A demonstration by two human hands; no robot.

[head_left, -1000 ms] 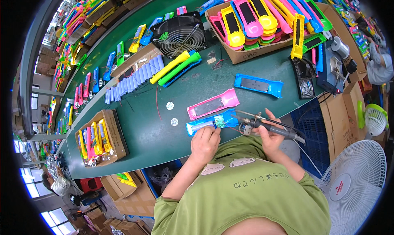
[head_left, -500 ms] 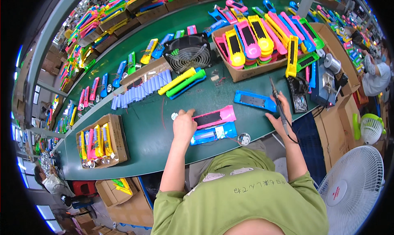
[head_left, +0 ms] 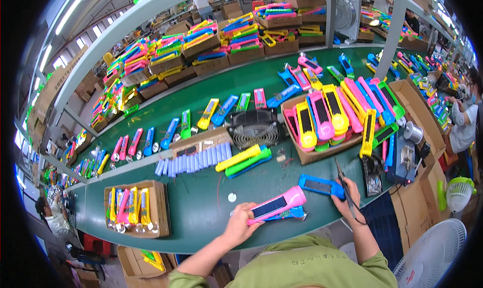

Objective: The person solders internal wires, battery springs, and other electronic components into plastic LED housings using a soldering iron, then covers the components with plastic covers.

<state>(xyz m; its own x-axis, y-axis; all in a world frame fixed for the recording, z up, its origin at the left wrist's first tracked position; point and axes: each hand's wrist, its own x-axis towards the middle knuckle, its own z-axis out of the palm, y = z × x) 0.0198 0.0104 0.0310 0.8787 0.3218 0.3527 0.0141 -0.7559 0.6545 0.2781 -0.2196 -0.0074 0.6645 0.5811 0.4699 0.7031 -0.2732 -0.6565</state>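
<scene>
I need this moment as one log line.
left hand: holds pink casing | right hand: holds soldering iron | blue casing: partly hidden by pink casing

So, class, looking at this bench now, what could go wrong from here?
The soldering iron in the right hand, if hot, might scorch the blue casing close by. The pink casing, gripped near one end by the left hand, could slip and knock another blue casing that it partly hides.

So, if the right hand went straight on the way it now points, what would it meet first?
Probably the blue casing just ahead of the right hand, though depth is unclear and they may be touching.
</scene>
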